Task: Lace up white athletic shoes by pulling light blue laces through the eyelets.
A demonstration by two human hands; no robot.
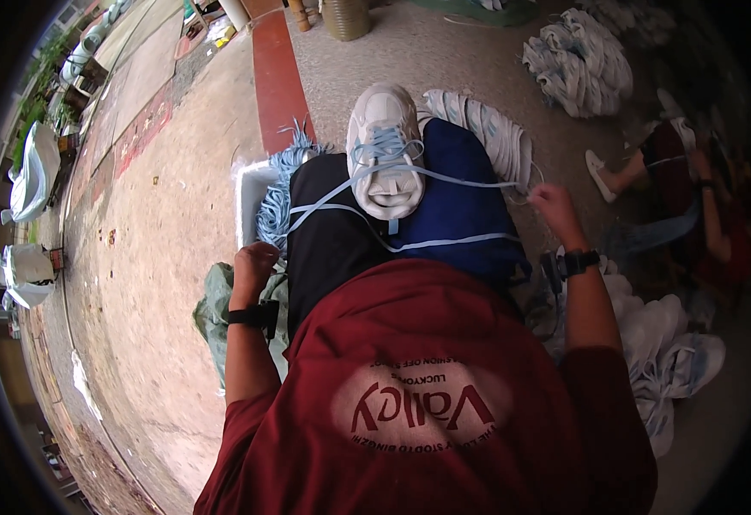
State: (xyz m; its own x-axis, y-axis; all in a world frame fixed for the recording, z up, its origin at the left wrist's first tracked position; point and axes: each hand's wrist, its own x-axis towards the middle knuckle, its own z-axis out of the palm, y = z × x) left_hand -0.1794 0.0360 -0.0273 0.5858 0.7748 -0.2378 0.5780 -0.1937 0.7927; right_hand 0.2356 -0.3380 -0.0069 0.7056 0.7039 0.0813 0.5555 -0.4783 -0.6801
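A white sneaker (386, 154) with light blue laces rests on my lap, toe pointing away from me. Two long lace ends run out of it. My left hand (253, 262) is closed on the left lace end (315, 206), pulled out to the left near a white box. My right hand (551, 206) is closed on the right lace end (478, 182), pulled out to the right. A black band sits on each wrist. My legs are in black and blue cloth under the shoe.
A white box (251, 193) full of light blue laces (283, 184) stands left of my knee. Piles of white sneakers lie at the right (667, 343), ahead (495, 129) and far back (581, 64). Another person (675, 172) sits at the right. A red kerb (277, 77) runs ahead.
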